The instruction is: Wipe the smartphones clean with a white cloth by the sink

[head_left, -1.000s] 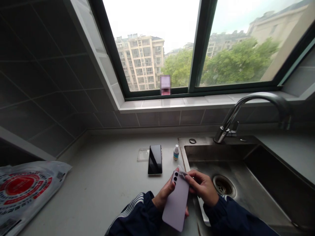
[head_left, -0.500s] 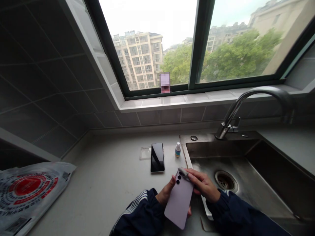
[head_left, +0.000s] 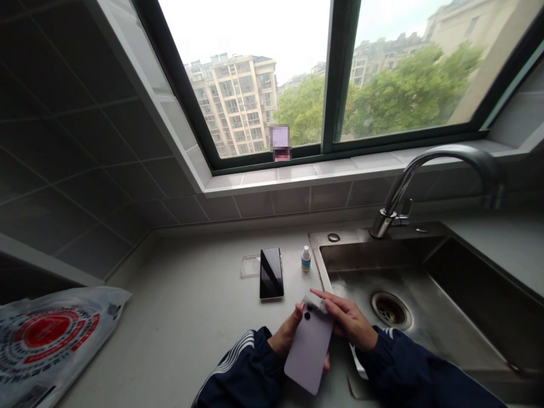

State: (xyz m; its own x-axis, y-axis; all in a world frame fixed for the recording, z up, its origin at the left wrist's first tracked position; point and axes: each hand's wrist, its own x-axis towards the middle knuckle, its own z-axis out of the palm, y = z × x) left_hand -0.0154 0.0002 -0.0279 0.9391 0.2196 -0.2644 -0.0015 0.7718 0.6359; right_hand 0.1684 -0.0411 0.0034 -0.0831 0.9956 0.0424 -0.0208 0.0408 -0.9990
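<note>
My left hand (head_left: 289,334) is closed around a pale lilac smartphone (head_left: 309,354), its back turned up and its camera lenses at the far end. The thumb lies along the left edge and fingertips show at the right edge. My right hand (head_left: 351,320) pinches a small greyish cloth (head_left: 314,303) against the phone's camera end, with the index finger stretched out over it. Part of the lenses is covered by the cloth. Beyond the hands, a black-screened phone (head_left: 271,273) lies on the counter beside a clear phone case (head_left: 250,266). A small spray bottle (head_left: 306,259) stands upright near the sink.
On the right is a steel sink (head_left: 425,294) with a chrome faucet (head_left: 399,187) arching over it. A printed plastic bag (head_left: 55,340) sits on the counter (head_left: 182,317) at the left. Behind the counter runs a window sill (head_left: 255,180).
The right index finger has straightened, and the cloth has shifted over the camera lenses, covering more of them. The left hand still holds the lilac phone. The view has moved slightly.
</note>
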